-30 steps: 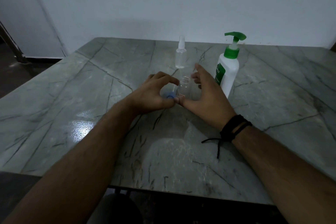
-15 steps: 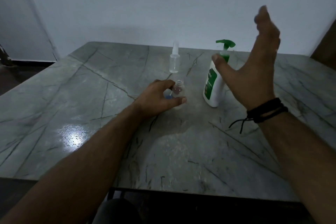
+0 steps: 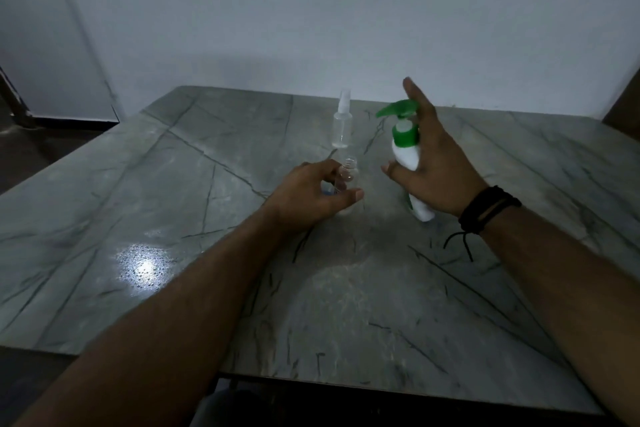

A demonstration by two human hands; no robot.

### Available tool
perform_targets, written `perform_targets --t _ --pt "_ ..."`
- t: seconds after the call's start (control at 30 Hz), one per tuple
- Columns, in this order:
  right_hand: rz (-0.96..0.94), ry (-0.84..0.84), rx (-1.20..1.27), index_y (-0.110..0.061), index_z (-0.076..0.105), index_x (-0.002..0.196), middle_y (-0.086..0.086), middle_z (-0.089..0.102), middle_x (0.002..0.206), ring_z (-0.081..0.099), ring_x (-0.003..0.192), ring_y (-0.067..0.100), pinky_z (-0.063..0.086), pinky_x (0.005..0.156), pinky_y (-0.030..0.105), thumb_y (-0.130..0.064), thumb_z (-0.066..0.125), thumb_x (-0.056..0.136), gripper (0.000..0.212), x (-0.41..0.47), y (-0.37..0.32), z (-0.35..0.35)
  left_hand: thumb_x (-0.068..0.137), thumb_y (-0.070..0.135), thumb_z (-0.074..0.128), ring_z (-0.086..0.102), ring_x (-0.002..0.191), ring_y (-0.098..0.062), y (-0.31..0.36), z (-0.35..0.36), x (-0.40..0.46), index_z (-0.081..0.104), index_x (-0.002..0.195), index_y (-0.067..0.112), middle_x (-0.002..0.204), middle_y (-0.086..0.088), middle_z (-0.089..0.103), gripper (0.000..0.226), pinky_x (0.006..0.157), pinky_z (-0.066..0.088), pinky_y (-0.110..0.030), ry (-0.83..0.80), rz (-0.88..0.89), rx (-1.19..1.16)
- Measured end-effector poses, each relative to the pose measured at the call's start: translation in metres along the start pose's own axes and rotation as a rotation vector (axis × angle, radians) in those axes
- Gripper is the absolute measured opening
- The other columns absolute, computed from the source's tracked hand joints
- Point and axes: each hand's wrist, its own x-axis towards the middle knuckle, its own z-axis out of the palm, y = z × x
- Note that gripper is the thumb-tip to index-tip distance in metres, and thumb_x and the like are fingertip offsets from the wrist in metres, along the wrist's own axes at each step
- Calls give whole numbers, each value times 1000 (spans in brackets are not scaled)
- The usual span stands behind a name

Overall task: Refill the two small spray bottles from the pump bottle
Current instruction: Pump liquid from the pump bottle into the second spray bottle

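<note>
Gripping smooth white pump bottle [image 3: 406, 152], right hand [image 3: 437, 170].

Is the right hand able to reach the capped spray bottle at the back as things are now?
Probably not directly: the right hand grips the pump bottle, which stands between it and the capped spray bottle.

A grey-green marble bench [image 3: 173, 184] with dark veins is filling most of the view, its near edge running across the bottom. A bright patch of reflected light [image 3: 143, 269] is glaring off the polished top toward the near left corner. A pale wall [image 3: 311, 10] is rising behind the far edge. A dark floor [image 3: 41, 146] is showing past the left edge, and a black corded wristband [image 3: 485, 210] is sitting over the right side.
</note>
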Motion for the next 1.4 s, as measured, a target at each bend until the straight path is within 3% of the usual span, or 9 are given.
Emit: perform_targets --t 0.1,0.27,0.63,0.77,0.87,1.0,1.13,1.23,1.4 --pt "8 -42 -194 -38 3 158 3 44 147 48 127 22 36 106 42 -17 71 75 109 -3 -9 3 79 56 71 60 88 5 0 1 2 65 109 29 98 18 65 40 72 46 -10 17 -10 -1" --pt "3 -28 -440 -44 12 155 0 64 119 60 96 26 39 93 43 -36 59 66 101 -13 -12 10 81 56 69 56 89 8 0 3 4 62 106 31 95 20 62 36 73 45 -17 7 -19 9" --pt "-43 -75 -591 -47 7 154 1 66 114 58 94 26 41 89 42 -42 59 68 101 -13 -1 15 82 52 70 56 87 6 4 4 3 61 107 27 93 18 61 36 72 45 -17 15 -24 7" --pt "-33 -239 -359 -47 8 154 3 57 135 56 105 24 38 99 39 -31 71 76 102 -7 -3 12 83 50 69 59 91 -2 5 3 3 60 102 26 98 11 64 32 77 48 -25 -4 -27 9" --pt "-26 -403 -161 -53 3 152 -2 46 150 58 110 17 47 96 34 -19 78 76 112 5 -9 4 84 50 68 59 95 -6 5 2 4 60 100 26 101 10 64 30 81 49 -29 -5 -40 14" --pt "-44 -394 -106 -57 11 149 -6 62 124 63 81 7 55 75 29 -15 76 74 108 8 -11 9 85 51 67 59 99 -7 6 4 4 61 97 25 108 9 65 30 84 49 -30 7 -72 25" --pt "-55 -276 -24 -45 34 141 0 69 102 65 73 16 56 71 41 -12 77 70 89 4 -10 14 84 51 68 58 106 -9 6 5 5 63 98 24 116 7 65 31 90 49 -33 31 -83 35" --pt "-30 -191 60 -37 39 140 -11 64 87 64 70 18 54 68 38 -3 77 69 87 1 -8 8 82 50 70 58 99 -8 7 5 5 64 104 25 106 8 65 34 85 50 -30 4 -61 47" --pt "-40 -166 117 -29 41 140 -21 62 86 63 71 17 53 67 31 2 76 69 86 -2 -9 3 78 57 70 57 99 -7 8 6 7 64 99 28 108 9 64 36 82 48 -27 3 -88 89"
